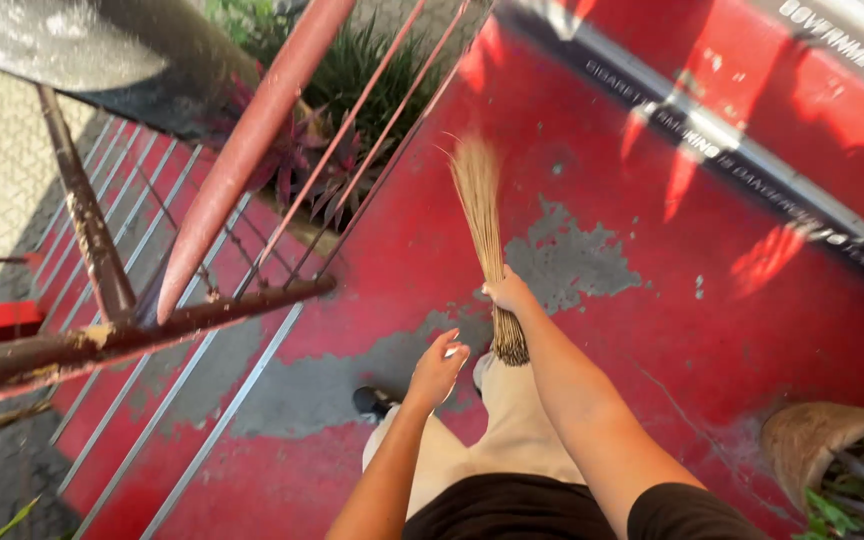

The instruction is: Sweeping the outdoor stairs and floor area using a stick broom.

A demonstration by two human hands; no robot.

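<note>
Right hand [508, 293] grips stick broom [484, 240]; planter [820, 440] holds leaves.

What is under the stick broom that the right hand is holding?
Under the stick broom lies the red painted floor, with grey patches where the paint has worn off. The right hand grips it near its bound end. The floor directly beneath the bristles is covered.
</note>
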